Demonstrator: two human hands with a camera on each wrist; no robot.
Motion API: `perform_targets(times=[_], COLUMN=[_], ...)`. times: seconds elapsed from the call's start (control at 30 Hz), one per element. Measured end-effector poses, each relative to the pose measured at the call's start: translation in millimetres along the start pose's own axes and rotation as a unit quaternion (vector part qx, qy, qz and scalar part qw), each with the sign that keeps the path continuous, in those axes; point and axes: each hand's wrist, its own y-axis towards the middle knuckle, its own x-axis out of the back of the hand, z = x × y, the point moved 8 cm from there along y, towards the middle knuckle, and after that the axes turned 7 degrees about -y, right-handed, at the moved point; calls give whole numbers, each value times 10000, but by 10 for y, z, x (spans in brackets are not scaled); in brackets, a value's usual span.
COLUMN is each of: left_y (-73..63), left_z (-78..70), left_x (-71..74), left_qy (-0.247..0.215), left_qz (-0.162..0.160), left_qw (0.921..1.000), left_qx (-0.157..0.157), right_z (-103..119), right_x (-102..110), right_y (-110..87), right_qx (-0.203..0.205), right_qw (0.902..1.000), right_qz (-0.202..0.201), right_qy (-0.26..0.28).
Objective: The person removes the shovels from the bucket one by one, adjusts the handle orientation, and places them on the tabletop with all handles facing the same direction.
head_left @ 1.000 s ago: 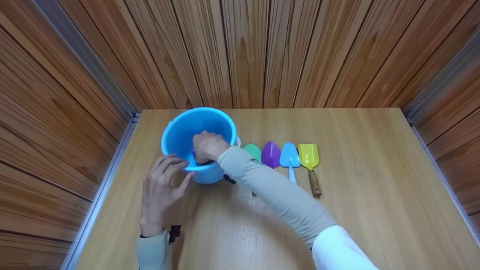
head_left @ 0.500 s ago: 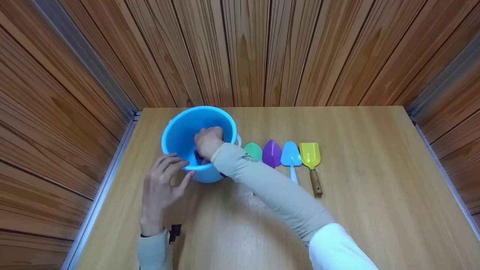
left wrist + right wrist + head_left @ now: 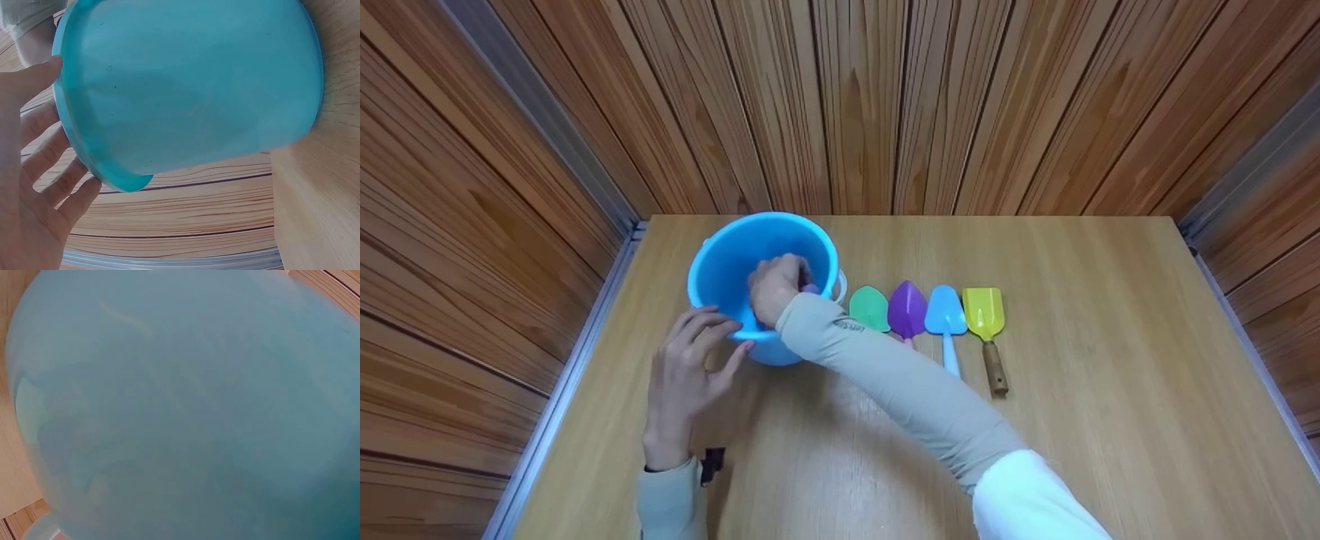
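A light blue bucket (image 3: 725, 274) stands at the left of the table, its outer wall filling most of the left wrist view. My left hand (image 3: 684, 379) holds the near-left rim, with the thumb (image 3: 48, 73) on the outside and the fingers (image 3: 73, 197) spread along the rim. My right hand (image 3: 776, 287) is down inside the bucket with curled fingers. Something purple (image 3: 810, 289) shows at its right side; its shape is mostly hidden by the hand and sleeve. The right wrist view has only the bluish bucket wall (image 3: 197, 394), blurred.
Right of the bucket lie a green shovel (image 3: 869, 307), partly behind the sleeve, a purple shovel (image 3: 907, 307), a blue shovel (image 3: 945, 311) and a yellow shovel (image 3: 984, 311) with a wooden handle. The bucket's white handle (image 3: 841, 285) hangs at its right side. Wood-panelled walls enclose the table.
Inside the bucket, my right hand has shifted slightly; purple first showed at its lower left and now shows at its right. The left hand has stayed on the rim.
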Motion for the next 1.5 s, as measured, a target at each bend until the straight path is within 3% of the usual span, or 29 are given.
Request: perform_targets(times=[0.3, 0.63, 1.07, 1.33, 1.5], left_y=[7, -8, -9, 13, -19], left_z=[-4, 14, 17, 9, 30], left_x=[-9, -14, -19, -36, 2], left_qy=[34, 5, 30, 2, 63], left_qz=[22, 25, -6, -10, -85], left_qw=[10000, 10000, 9998, 9999, 9998], left_qx=[38, 60, 178, 130, 138], right_z=[-82, -229, -640, -1031, -1256], right_x=[91, 214, 360, 202, 16], right_y=[-54, -157, -397, -541, -588], right_qx=[-107, -10, -108, -192, 97], right_qw=[9973, 9969, 9897, 9900, 9825], right_qz=[-613, -757, -1392, -1160, -1110], right_qy=[-396, -204, 313, 777, 1493])
